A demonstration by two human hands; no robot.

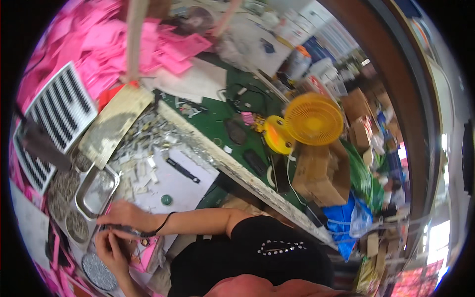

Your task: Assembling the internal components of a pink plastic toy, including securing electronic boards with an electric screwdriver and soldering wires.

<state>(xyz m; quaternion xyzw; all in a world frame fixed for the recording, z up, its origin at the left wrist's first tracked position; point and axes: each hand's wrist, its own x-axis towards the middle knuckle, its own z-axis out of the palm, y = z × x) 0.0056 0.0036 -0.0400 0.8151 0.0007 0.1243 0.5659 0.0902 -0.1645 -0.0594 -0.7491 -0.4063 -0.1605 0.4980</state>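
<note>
My right hand reaches in from the right, with a black cord round its wrist. Below it my left hand comes up from the lower edge. The two hands meet at a dark narrow strip, fingers closed on it; it resembles a strap, but blur hides its exact kind. Just beside the hands are a small round gold-rimmed piece and a pink tray-like thing. A rectangular metal tray lies just beyond my right hand. On the white sheet rests a black wristwatch-like strap.
Round containers of small metal parts stand at the left. Loose pale pieces and a green round thing lie on the bench. A worn wooden rail borders it. Beyond are pink pouches, a yellow fan and a cardboard box.
</note>
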